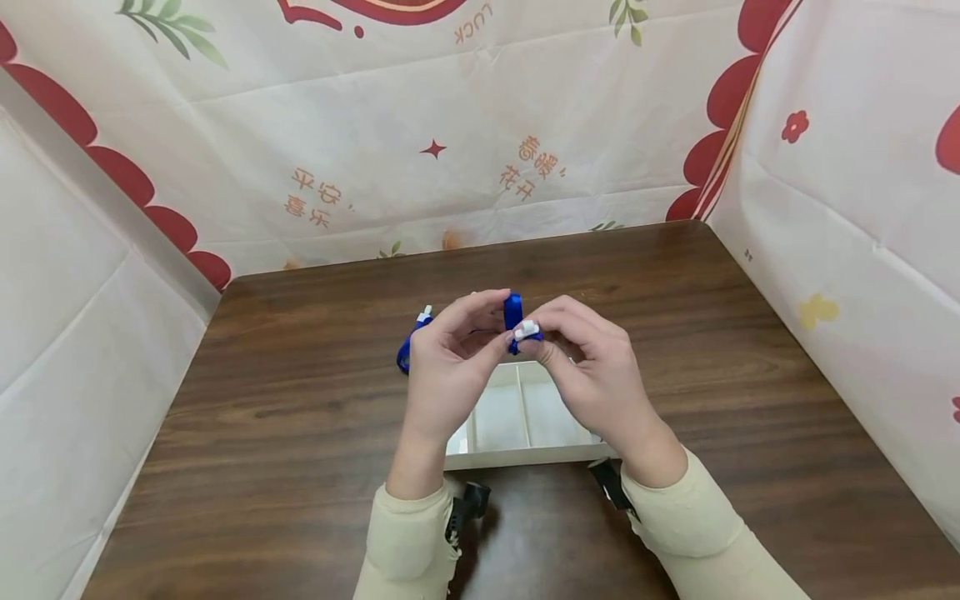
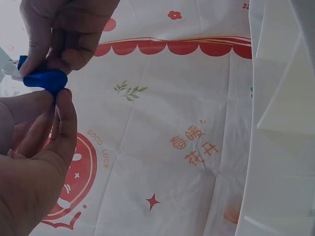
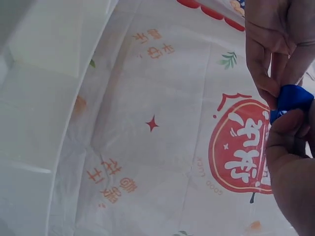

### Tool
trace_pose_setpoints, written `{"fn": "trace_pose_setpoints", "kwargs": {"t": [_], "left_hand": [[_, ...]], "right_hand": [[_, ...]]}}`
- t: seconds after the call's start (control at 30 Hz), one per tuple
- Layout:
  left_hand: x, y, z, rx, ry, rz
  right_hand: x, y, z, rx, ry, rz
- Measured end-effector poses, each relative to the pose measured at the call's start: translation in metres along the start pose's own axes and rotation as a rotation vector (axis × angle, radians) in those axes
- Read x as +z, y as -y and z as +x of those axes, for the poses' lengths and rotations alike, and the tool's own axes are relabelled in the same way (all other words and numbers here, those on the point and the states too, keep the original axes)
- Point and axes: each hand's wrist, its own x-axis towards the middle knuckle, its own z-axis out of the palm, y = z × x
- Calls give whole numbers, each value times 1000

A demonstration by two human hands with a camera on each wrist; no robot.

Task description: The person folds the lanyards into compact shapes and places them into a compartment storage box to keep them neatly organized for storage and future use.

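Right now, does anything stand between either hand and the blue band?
Nothing visible does: the left hand and right hand both pinch the blue band directly. The tray sits lower, on the table, not between them.

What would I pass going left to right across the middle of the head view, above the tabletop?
Blue cord with a white tip, left grip, held blue-and-white item, right grip.

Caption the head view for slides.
Left hand and right hand pinch a blue and white item by a divided white tray on a table.
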Motion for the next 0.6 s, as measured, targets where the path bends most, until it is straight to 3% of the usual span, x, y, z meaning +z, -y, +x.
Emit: {"fn": "trace_pose_setpoints", "kwargs": {"t": [0.2,0.33,0.6], "left_hand": [[4,0,-4,-4,2,-8],[6,1,-5,1,13,-10],[9,2,-5,6,56,-44]], "right_hand": [[-2,3,5,164,2,-56],[-3,4,7,241,-39,-96],[-4,4,6,238,-105,-81]]}}
